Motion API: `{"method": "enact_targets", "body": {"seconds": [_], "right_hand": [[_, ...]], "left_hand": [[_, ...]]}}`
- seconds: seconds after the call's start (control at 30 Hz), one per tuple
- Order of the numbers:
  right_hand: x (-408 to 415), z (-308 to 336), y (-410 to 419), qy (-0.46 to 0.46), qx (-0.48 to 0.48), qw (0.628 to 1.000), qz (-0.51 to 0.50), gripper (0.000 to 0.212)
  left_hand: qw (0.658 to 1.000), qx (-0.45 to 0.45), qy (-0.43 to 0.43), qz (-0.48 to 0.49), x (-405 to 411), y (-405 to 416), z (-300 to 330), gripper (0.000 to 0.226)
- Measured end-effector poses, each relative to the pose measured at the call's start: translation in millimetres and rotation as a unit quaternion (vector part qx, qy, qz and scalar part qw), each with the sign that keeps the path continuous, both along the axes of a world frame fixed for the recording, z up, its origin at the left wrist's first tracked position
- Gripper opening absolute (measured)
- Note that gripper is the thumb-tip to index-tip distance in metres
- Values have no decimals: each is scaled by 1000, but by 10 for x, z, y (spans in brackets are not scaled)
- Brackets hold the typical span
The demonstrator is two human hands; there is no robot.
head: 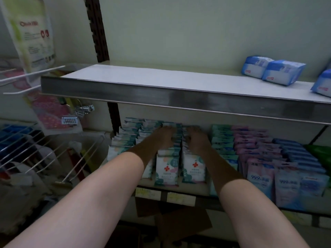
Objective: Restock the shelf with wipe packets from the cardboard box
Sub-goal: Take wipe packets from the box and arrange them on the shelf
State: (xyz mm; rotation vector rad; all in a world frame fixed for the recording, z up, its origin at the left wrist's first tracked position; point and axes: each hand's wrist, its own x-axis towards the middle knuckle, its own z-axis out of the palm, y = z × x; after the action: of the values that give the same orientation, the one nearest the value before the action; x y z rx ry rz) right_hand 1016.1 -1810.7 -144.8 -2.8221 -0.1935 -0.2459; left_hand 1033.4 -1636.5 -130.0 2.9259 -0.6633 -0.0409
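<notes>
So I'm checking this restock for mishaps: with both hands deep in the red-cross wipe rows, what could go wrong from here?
1. The left hand and right hand reach far back under the upper shelf; lifting out, the forearms may knock its metal edge.
2. The front red-cross packets stand upright at the lip and could be nudged off by the forearms.
3. The neighbouring pink packets are packed close and may get pushed askew.

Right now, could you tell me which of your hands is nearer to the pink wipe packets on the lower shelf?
Right. The right hand sits among the red-cross packets, only a teal row away from the pink wipe packets. The left hand is further left, beyond the right one.
</notes>
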Motion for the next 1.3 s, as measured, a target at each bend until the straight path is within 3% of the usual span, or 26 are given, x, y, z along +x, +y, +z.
{"method": "enact_targets", "body": {"seconds": [0.13, 0.23, 0.37, 0.47, 0.6, 0.73, 0.83, 0.97, 1.17, 1.3], "right_hand": [[-339, 104, 55, -14, 19, 999, -29, 34], [-696, 154, -64, -29, 35, 997, -56, 37], [-1129, 125, -287, -37, 70, 993, -93, 31], [-1500, 119, -430, -31, 80, 987, -136, 40], [-1811, 75, -656, -30, 95, 983, -152, 52], [-1752, 106, -973, 12, 52, 985, -162, 74], [-1662, 88, -1241, 53, -50, 988, -138, 103], [-1670, 53, -1517, 90, -171, 972, -130, 128], [-1453, -100, -1800, 82, -189, 978, -32, 143], [-1350, -140, -1945, 65, -176, 982, 7, 144]], "left_hand": [[1000, -7, 9, 19, -185, 60, 60, 40], [997, -68, 11, -22, -418, -25, 150, 23], [990, -112, 18, -89, -664, -187, 128, 47], [988, -95, 18, -119, -877, -386, 101, 42], [972, -143, 41, -181, -1165, -664, 35, 44], [973, -123, 60, -184, -1185, -955, 45, 72], [981, -73, 72, -166, -1147, -1126, 70, 106], [988, -6, 66, -142, -1157, -1379, -9, 132], [994, 92, 22, -58, -1133, -1745, -139, 147], [994, 75, 74, -22, -1091, -1868, -113, 150]]}}
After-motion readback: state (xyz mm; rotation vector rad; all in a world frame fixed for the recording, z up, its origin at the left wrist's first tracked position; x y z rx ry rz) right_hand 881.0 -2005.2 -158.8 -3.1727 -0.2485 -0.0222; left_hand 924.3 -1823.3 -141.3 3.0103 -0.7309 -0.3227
